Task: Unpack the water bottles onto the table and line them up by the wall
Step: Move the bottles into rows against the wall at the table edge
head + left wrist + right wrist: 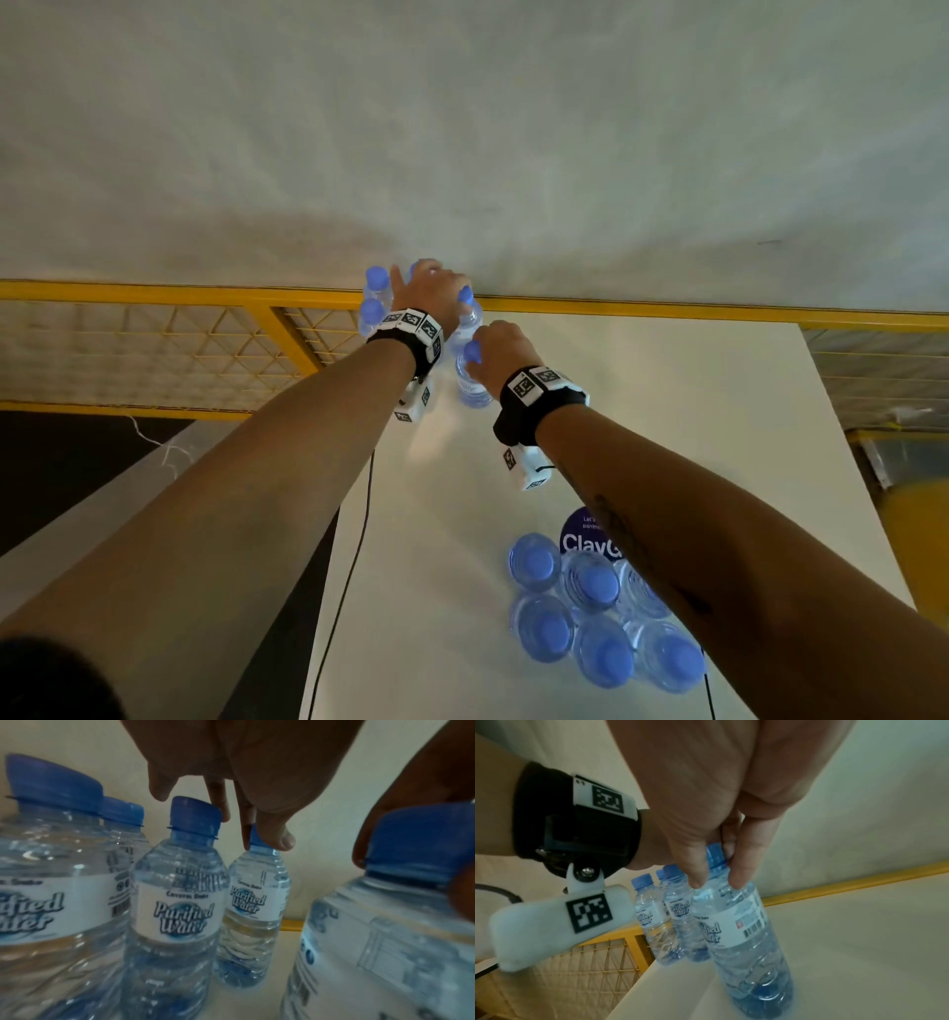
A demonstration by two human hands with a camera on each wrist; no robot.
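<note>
Clear water bottles with blue caps stand at the table's far left corner by the wall. My left hand reaches over that group. In the left wrist view its fingers pinch the cap of a far bottle, and its thumb lies against the cap of a nearer bottle. My right hand grips another bottle by its neck just right of the group. That bottle is upright, with its base on or just above the table. A pack of several bottles sits at the near edge.
The white table stretches to the right along the wall. A yellow rail with mesh runs behind and left of the table. A black cable hangs along the left edge. A round blue sticker lies behind the pack.
</note>
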